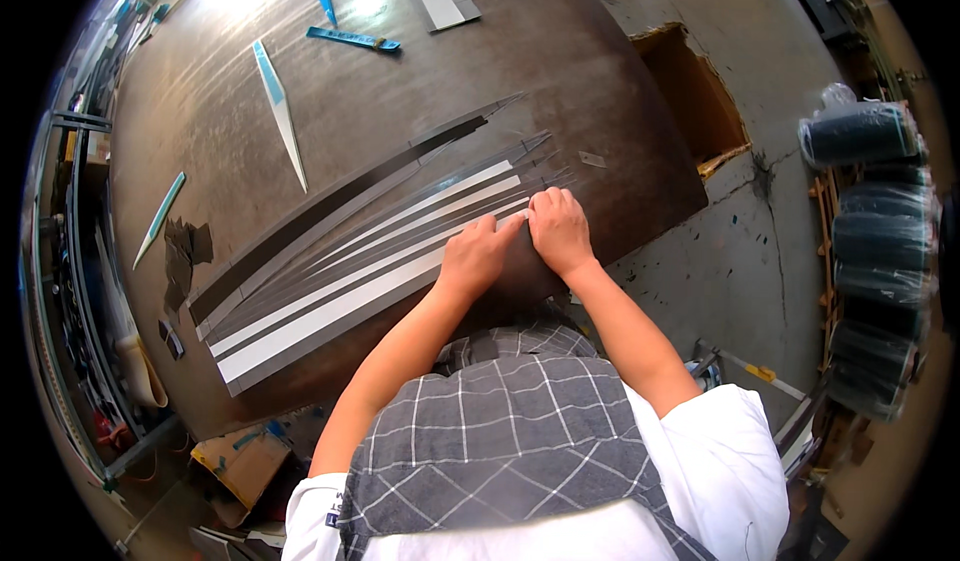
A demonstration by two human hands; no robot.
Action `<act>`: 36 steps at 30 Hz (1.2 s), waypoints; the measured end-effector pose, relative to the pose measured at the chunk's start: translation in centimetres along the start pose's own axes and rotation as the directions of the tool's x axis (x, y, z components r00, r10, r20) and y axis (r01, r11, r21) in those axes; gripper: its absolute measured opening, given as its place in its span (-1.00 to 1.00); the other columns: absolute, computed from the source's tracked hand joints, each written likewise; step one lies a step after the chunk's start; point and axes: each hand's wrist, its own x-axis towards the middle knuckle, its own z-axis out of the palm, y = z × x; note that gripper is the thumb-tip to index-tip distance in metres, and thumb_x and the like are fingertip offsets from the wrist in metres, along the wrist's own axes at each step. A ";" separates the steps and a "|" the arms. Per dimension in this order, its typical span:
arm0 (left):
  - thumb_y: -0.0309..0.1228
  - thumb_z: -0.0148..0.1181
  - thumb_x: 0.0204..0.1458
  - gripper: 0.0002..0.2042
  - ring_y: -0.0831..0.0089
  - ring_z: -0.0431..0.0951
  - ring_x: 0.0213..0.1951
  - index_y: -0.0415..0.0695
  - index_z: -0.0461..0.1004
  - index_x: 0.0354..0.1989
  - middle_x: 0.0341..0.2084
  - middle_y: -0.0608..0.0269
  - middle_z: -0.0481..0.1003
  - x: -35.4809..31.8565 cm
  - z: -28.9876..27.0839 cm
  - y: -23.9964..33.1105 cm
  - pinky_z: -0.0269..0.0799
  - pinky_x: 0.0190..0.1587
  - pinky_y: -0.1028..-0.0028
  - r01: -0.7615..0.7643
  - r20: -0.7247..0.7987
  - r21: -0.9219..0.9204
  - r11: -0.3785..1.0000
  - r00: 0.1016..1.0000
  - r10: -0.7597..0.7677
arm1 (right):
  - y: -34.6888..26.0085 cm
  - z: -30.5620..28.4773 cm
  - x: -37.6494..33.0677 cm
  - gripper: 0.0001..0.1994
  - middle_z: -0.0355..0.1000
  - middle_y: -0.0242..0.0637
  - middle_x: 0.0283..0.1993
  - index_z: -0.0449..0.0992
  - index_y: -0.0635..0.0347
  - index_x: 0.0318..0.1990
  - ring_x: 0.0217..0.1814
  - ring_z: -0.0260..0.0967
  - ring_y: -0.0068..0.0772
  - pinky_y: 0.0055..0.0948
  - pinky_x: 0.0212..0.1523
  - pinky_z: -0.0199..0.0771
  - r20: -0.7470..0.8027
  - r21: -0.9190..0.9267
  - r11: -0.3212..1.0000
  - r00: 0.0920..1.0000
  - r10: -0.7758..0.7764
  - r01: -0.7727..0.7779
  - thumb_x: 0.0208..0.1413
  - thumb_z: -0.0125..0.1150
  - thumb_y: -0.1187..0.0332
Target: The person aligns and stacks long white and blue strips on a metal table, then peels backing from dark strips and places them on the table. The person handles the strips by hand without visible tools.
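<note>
Both my hands are at the right end of a long grey strip with a white band [340,313] along it, near the table's front edge. My left hand [474,258] rests on the strip, fingers curled and index finger reaching toward the tip. Closed over that same tip, my right hand [560,231] pinches it beside the left fingertip. Just beyond lie several narrower grey-and-white tapering strips [440,201], fanned together. A long dark strip with grey edges [350,201] curves behind them. What is between my fingertips is mostly hidden.
The brown table [400,91] carries a white-and-blue pointed blade-shaped piece [280,111], blue pieces [352,40] and black scraps [182,261]. A cardboard box [690,91] stands by its right edge. Plastic-wrapped dark rolls [872,231] sit far right, a metal rack [75,261] far left.
</note>
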 end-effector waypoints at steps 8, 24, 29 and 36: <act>-0.47 0.13 0.06 -0.57 0.22 0.56 -0.38 0.21 0.48 0.13 -0.44 0.26 0.42 -0.1 0.3 -0.1 0.51 -0.43 0.27 0.012 -0.030 -0.003 1.000 0.999 -0.012 | -1.5 -0.2 -0.7 -0.90 0.37 -0.26 -0.30 0.42 0.09 -0.32 -0.19 0.36 -0.13 -0.19 -0.17 0.36 -0.141 0.081 0.996 0.989 0.052 -0.041 0.10 0.24 0.37; -0.42 0.18 0.06 -0.79 0.25 0.59 -0.44 0.13 0.54 -0.12 -0.45 0.31 0.43 0.0 1.7 -0.2 0.51 -0.50 0.31 0.013 -0.134 0.017 1.000 0.991 -0.011 | -2.0 0.9 -3.2 -0.86 0.39 -0.29 -0.28 0.47 0.05 -0.34 -0.16 0.36 -0.12 -0.15 -0.14 0.34 -0.104 0.178 0.983 0.993 0.061 -0.041 -0.03 0.34 0.40; -0.40 0.19 0.08 -0.86 0.23 0.58 -0.44 0.08 0.54 -0.19 -0.45 0.29 0.43 -0.1 1.7 -0.5 0.52 -0.48 0.31 0.010 -0.144 -0.019 1.000 0.990 -0.013 | -2.2 -0.1 -1.5 -0.87 0.39 -0.29 -0.28 0.47 0.05 -0.39 -0.17 0.36 -0.12 -0.15 -0.16 0.34 -0.165 0.164 0.983 0.980 0.109 -0.082 -0.03 0.35 0.39; -0.47 0.19 0.05 -0.82 0.17 0.57 -0.38 -0.04 0.54 -0.16 -0.40 0.21 0.43 -0.6 1.0 -0.9 0.53 -0.39 0.28 -0.042 -0.157 -0.114 0.993 0.987 0.024 | -3.0 1.4 -3.1 -0.86 0.37 -0.29 -0.30 0.45 0.05 -0.39 -0.17 0.35 -0.12 -0.15 -0.14 0.34 -0.148 0.174 0.982 0.984 0.101 -0.074 -0.04 0.35 0.39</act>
